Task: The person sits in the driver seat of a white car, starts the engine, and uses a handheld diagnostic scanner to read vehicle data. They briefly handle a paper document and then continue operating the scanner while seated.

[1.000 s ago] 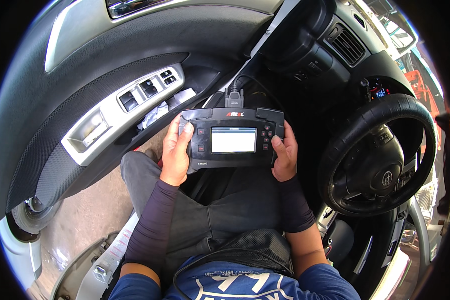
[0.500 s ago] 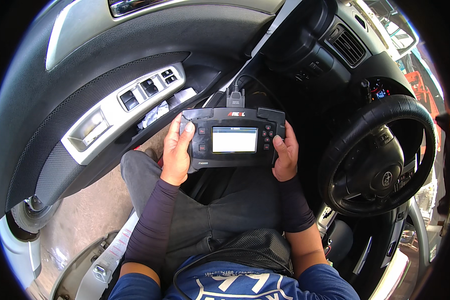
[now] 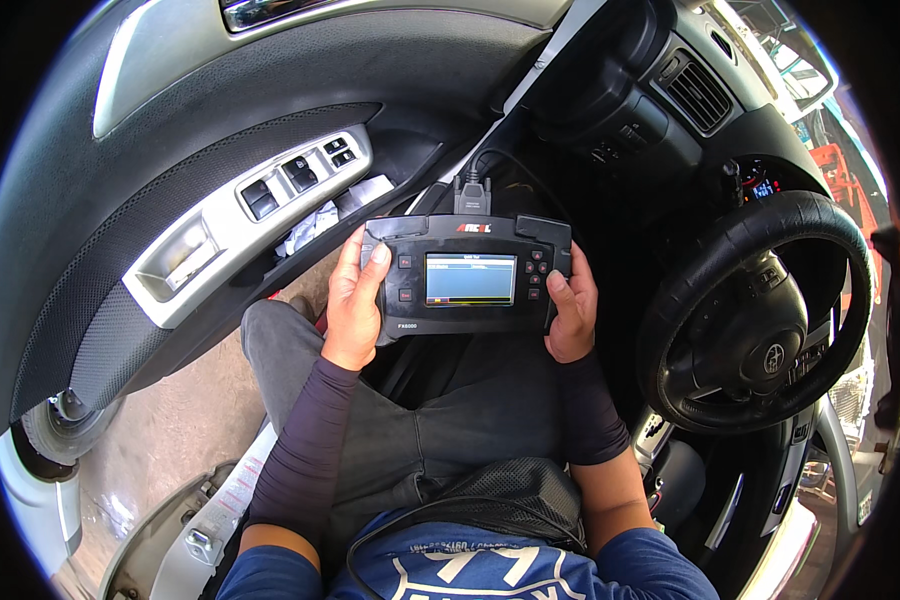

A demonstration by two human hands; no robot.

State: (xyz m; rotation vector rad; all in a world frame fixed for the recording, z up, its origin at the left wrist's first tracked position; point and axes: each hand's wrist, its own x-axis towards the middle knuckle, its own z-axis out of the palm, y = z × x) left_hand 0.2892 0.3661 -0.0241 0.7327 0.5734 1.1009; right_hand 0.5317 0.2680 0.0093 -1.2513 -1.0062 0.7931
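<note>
- Hardly any movement; the diagnostic scan tool's screen has turned from white to bluish.
- Left hand and right hand clasp its sides, over the lap.
- Reading seems underway; pressing buttons would need a thumb shift.
- Far left, door pocket holds crumpled papers.

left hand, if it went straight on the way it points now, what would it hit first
The tester, which the left hand holds. Past its upper corner, the line seems to run toward the papers by the door, though depth there is unclear.
</note>
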